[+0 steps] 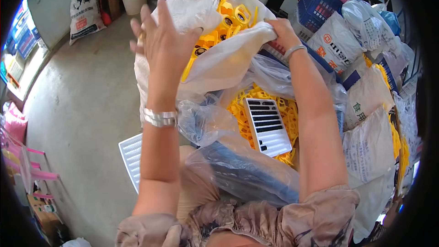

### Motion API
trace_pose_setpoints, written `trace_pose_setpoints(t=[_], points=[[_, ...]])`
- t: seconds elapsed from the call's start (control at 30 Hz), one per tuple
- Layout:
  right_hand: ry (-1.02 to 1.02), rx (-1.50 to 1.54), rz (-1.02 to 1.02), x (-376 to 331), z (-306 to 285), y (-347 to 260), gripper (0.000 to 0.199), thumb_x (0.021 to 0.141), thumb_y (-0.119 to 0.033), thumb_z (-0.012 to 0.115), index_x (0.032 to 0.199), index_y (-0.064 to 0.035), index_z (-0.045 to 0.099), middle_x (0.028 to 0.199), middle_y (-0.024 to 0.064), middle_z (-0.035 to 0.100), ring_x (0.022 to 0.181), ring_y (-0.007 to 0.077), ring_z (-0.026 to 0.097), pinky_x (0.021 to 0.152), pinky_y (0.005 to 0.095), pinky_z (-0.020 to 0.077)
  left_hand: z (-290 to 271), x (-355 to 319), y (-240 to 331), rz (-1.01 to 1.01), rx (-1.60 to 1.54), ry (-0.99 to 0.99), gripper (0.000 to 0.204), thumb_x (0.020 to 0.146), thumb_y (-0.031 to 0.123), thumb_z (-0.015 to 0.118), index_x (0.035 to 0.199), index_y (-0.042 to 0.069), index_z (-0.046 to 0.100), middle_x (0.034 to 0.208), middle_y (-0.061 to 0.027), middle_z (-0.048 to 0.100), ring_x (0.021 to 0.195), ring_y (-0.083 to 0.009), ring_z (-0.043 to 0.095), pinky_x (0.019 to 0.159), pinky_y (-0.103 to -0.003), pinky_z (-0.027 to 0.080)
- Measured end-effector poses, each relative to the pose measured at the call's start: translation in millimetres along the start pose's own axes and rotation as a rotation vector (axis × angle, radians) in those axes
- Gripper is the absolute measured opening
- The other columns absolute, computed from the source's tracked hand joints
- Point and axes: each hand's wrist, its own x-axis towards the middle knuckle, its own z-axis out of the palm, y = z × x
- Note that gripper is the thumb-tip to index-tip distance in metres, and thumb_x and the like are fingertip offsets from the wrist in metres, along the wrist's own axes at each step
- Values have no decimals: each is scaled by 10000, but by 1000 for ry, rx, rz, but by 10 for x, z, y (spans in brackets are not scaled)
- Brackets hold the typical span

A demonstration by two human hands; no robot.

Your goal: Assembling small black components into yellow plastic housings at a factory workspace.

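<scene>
Both hands [160, 41] [280, 29] grip the white sack [219, 59], its mouth tilted up and away.

Head view — steeply downward (close)

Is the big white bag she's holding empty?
No, the white bag gripped by both hands holds yellow plastic parts at its open mouth.

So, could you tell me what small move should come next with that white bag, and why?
Probably draw the white bag's mouth wider: both the left hand and right hand grip its rim, and the yellow parts inside are only partly exposed.
</scene>
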Motion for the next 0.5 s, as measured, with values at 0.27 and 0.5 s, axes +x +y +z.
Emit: trace_pose_setpoints(t=[0.27,0.5], points=[[431,756,132,355,181,-1186,151,732,-69,596,859,13,598,786,78,594,665,169,567,582,312,453,419,632,-519,46,212,-192,308,781,323,510,957,91,609,1075,-153,521,951,-338,518,782,-511,381],[566,-216,-108,324,-505,-619,169,729,-90,595,866,9,600,780,83,600,674,182,572,591,307,454,-329,1778,-1102,-604,-1245,-16,443,832,288,533,1103,-53,447,1030,-167,552,847,-289,579,759,-384,489]])
